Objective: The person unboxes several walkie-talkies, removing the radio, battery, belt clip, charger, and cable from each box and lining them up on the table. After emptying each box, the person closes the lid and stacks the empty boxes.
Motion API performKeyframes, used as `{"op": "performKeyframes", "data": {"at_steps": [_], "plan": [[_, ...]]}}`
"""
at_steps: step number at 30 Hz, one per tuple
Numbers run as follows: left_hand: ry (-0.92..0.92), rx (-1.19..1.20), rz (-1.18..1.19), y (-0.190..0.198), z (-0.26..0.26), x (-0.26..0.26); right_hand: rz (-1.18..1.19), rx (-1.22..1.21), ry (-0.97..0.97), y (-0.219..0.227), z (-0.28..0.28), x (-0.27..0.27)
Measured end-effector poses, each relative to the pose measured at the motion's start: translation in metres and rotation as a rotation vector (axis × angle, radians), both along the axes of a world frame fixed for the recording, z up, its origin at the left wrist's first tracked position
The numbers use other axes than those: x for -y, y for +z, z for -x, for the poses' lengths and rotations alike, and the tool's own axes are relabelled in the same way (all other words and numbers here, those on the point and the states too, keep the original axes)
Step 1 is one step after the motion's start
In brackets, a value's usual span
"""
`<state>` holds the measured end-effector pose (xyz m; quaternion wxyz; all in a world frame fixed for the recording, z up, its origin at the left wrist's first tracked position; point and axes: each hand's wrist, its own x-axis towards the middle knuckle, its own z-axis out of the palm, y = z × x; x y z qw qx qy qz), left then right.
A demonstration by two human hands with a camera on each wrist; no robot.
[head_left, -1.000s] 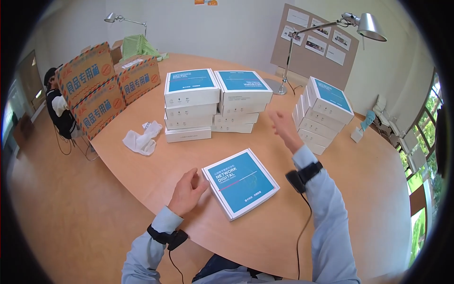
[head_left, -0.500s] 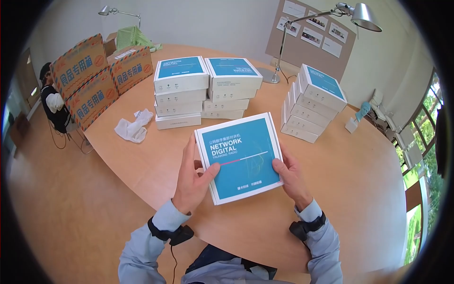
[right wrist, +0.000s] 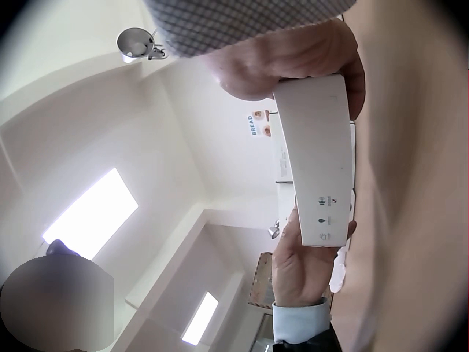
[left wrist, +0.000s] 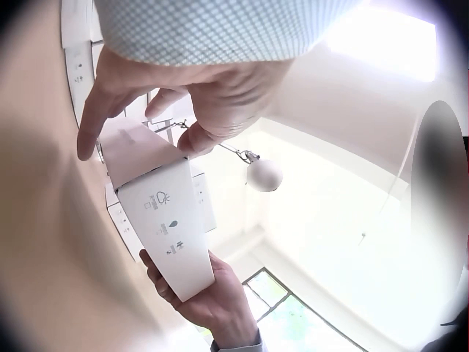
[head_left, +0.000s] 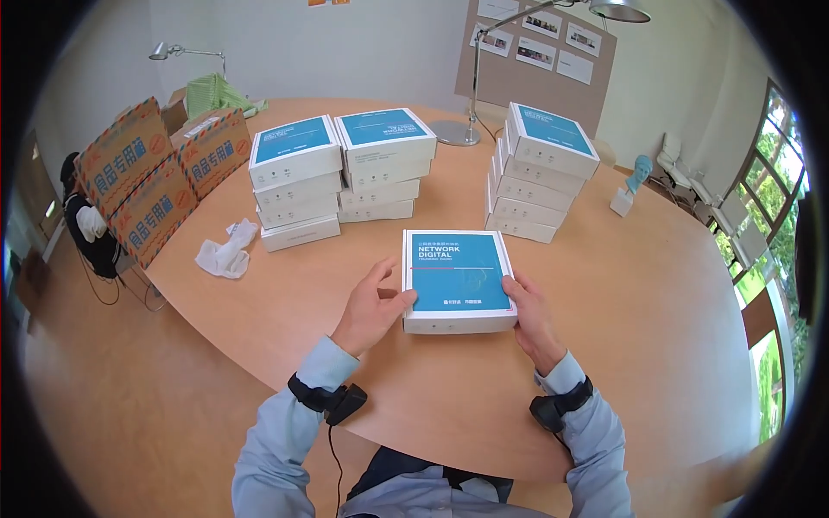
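A flat white box with a blue "NETWORK DIGITAL" top [head_left: 458, 285] is in front of me, close over the table. My right hand [head_left: 533, 324] grips its right edge, thumb on the lid and fingers beneath, as the left wrist view shows. At the left edge, my left hand [head_left: 370, 312] has its thumb against the box's corner and its other fingers extended, spread beside the side wall. The box's printed white front side [left wrist: 165, 220] faces the left wrist camera; in the right wrist view the left hand [right wrist: 300, 275] appears at its far end.
Two adjoining stacks of similar boxes [head_left: 298, 181] stand behind, left of centre, and another stack [head_left: 544, 177] behind right. Crumpled white plastic [head_left: 228, 250] lies at left. Brown cartons [head_left: 155, 203], a desk lamp [head_left: 471, 129] and a small blue bust [head_left: 637, 175] stand farther off.
The box lay askew on the table; both hands grasped and raised it. Since then it has moved away from me and flattened out, while the left fingers have loosened from its edge.
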<state>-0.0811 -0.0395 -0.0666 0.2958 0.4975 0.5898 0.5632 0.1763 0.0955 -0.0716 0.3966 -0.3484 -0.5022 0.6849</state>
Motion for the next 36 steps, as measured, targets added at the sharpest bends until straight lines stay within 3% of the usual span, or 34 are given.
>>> {"op": "performKeyframes", "data": {"at_steps": [5,12,15,17,23,27,30,32,36], "plan": [[-0.165,0.370,0.194,0.002,-0.007,-0.010,0.047,0.038,-0.029,-0.016,-0.004,-0.007],[-0.130,0.370,0.227,-0.001,-0.003,-0.012,-0.056,0.343,-0.006,-0.003,-0.012,-0.010],[-0.239,0.217,0.107,0.003,-0.006,-0.004,-0.063,0.351,-0.065,-0.003,-0.013,-0.013],[-0.035,-0.906,-0.196,0.004,-0.011,0.002,-0.058,0.351,-0.086,0.010,-0.011,-0.007],[-0.087,-1.255,-0.192,0.020,-0.019,0.000,0.008,0.272,-0.028,0.021,-0.011,0.000],[-0.129,-1.199,-0.244,0.029,-0.019,0.011,0.008,0.181,0.025,-0.015,-0.016,-0.024],[-0.162,-1.097,-0.343,0.033,-0.012,0.012,0.116,0.198,0.064,-0.010,-0.018,-0.019],[-0.051,-0.891,-0.322,0.042,-0.013,0.008,0.122,0.170,0.067,-0.001,-0.017,-0.011],[-0.012,-0.775,-0.339,0.063,-0.014,-0.003,0.119,0.185,0.095,-0.015,-0.017,-0.015]]}}
